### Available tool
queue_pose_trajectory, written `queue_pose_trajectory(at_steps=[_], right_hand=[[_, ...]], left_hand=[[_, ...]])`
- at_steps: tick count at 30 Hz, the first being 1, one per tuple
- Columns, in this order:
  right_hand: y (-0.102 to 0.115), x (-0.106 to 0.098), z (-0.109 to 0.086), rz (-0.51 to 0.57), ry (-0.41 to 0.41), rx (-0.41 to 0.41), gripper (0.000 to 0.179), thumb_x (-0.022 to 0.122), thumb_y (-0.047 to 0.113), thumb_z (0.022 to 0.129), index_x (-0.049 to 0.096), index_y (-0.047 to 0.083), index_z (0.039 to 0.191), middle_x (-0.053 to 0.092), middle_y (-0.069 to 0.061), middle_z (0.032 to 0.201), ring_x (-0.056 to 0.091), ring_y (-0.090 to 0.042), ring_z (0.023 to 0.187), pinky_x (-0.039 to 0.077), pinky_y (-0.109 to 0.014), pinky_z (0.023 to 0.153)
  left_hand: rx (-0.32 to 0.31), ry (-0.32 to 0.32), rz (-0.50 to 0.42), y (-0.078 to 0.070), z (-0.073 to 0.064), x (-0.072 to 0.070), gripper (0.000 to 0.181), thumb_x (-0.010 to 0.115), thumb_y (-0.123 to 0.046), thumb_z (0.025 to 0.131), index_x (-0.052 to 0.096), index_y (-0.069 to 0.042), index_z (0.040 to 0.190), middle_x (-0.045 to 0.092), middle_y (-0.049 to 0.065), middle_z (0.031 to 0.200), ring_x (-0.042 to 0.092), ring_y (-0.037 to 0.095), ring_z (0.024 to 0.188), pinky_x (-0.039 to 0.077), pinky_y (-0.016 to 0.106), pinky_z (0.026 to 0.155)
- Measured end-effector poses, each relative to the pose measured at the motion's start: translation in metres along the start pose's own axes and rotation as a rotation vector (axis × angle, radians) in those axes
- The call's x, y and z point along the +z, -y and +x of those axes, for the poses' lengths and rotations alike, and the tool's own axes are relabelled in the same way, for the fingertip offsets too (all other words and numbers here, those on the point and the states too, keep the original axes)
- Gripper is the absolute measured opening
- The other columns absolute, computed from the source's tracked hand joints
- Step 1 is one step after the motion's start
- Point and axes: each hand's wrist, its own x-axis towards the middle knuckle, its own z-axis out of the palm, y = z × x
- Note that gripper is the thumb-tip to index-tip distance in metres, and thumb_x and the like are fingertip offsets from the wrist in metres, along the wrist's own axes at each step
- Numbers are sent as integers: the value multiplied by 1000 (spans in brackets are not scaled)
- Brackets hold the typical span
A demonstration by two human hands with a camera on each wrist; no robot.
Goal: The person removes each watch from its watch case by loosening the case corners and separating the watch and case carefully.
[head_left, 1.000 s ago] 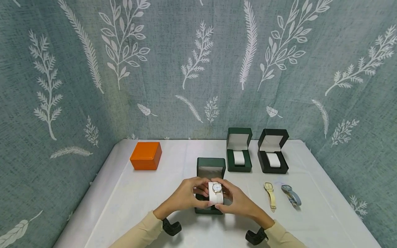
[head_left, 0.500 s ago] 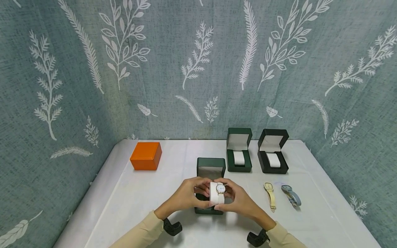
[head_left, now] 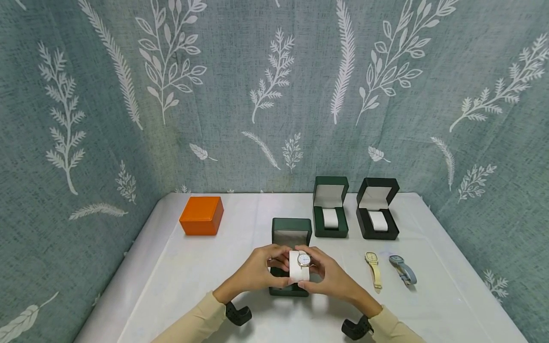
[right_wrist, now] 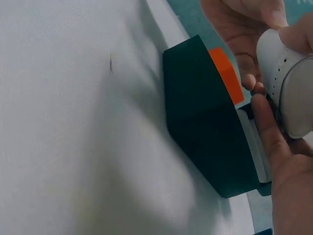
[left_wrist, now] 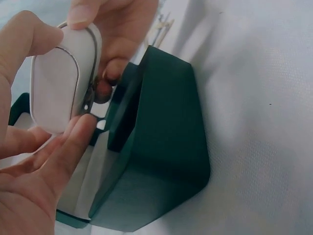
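A white watch pillow (head_left: 294, 267) with a white-strapped watch (head_left: 304, 259) wrapped round it is held up between both hands. My left hand (head_left: 257, 270) grips its left side, thumb at the near end and fingers at the far end. My right hand (head_left: 332, 275) pinches the right side, where the round white dial sits. In the left wrist view the pillow's flat oval end (left_wrist: 54, 90) shows. The right wrist view shows the strap (right_wrist: 280, 66) with its row of holes. Close beneath is an open green watch box (head_left: 291, 226), its base mostly hidden by the hands.
Behind to the right stand another open green watch box (head_left: 318, 228) and an open black one (head_left: 366, 228), each with a white pillow. A yellow watch (head_left: 375, 273) and a blue watch (head_left: 404, 270) lie right of the hands. A closed orange box (head_left: 200, 215) sits back left.
Between the first and middle frames, the pillow turned slightly and the dial moved right toward the right hand's fingers. Since then, both hands have stayed nearly still, keeping their grip.
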Motion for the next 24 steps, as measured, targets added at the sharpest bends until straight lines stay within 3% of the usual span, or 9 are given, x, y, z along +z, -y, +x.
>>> queue_pose_trajectory(at_steps=[5, 10, 14, 24], right_hand=[[0, -1, -1, 19, 10, 7, 79, 80, 7, 90, 37, 1, 156, 41, -18, 155, 55, -18, 128, 49, -30, 104], [1, 0, -1, 18, -24, 26, 78, 81, 7, 90, 40, 5, 156, 43, -16, 154, 55, -19, 130, 49, -28, 103], [0, 0, -2, 9, -55, 32, 78, 82, 8, 89, 40, 1, 154, 46, -16, 152, 57, -19, 127, 52, -29, 100], [0, -3, -2, -1, -31, 13, 75, 80, 8, 91, 40, -1, 154, 45, -18, 154, 57, -19, 126, 52, -28, 99]], left_hand=[[-4, 10, 1, -1, 0, -1, 60, 87, -8, 80, 62, -4, 135, 63, 2, 114, 69, 18, 99, 59, 31, 88], [1, -22, 9, -1, 0, -1, 58, 89, -12, 80, 63, -4, 132, 64, 2, 110, 68, 18, 98, 59, 30, 87], [-4, -41, 13, -2, 0, 0, 58, 90, -12, 79, 64, -5, 130, 64, 1, 108, 68, 19, 97, 59, 30, 85], [4, -10, 11, -3, 0, -1, 59, 87, -7, 81, 62, -3, 134, 62, 2, 113, 68, 20, 100, 59, 30, 88]])
